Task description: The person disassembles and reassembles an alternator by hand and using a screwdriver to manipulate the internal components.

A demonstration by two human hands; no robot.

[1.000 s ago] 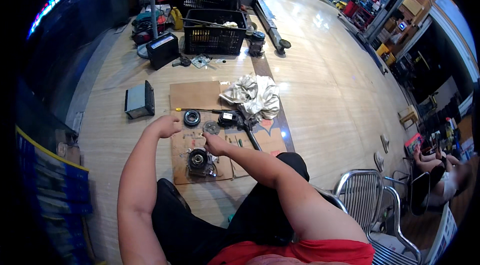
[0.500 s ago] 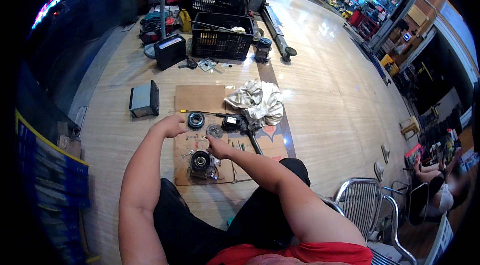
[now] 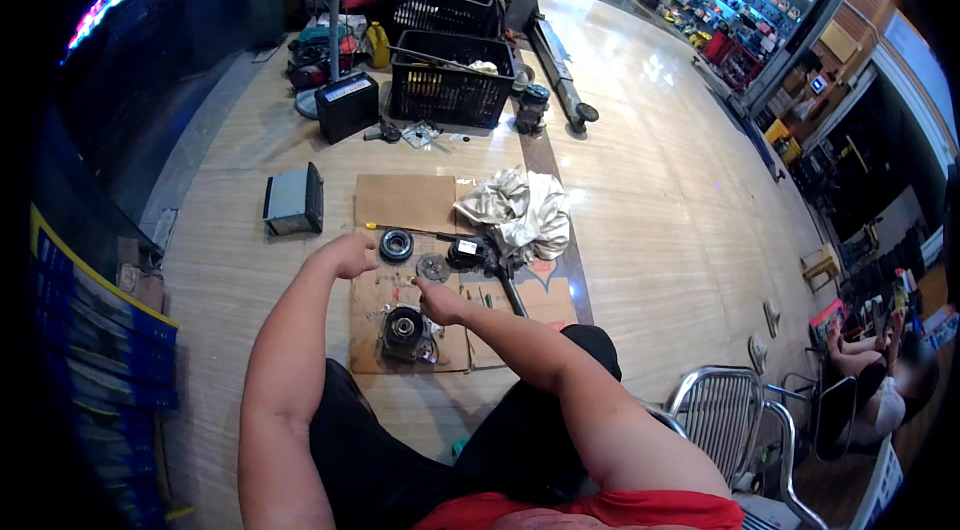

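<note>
My left hand (image 3: 352,255) hovers at the left edge of the cardboard (image 3: 405,198), fingers apart, nothing seen in them. Just right of it lies a black pulley ring (image 3: 396,246). My right hand (image 3: 438,300) is closed, its fingertips beside a round grey metal disc (image 3: 432,267); whatever they pinch is too small to make out. Below that hand, on the cardboard, stands a compressor-like unit (image 3: 403,327) with a round black pulley face upward. Small loose parts lie about it. A black tool with a long handle (image 3: 510,290) lies to the right.
A crumpled white cloth (image 3: 520,210) covers the cardboard's far right corner. A grey box-shaped unit (image 3: 294,200) sits at left. Farther off are a car battery (image 3: 347,108), black crates (image 3: 452,90) and a lift arm (image 3: 560,75). A metal chair (image 3: 715,415) and a seated person are at right.
The whole view has shifted slightly, with the floor things sitting a little lower and to the right. Both hands keep nearly the same places over the cardboard.
</note>
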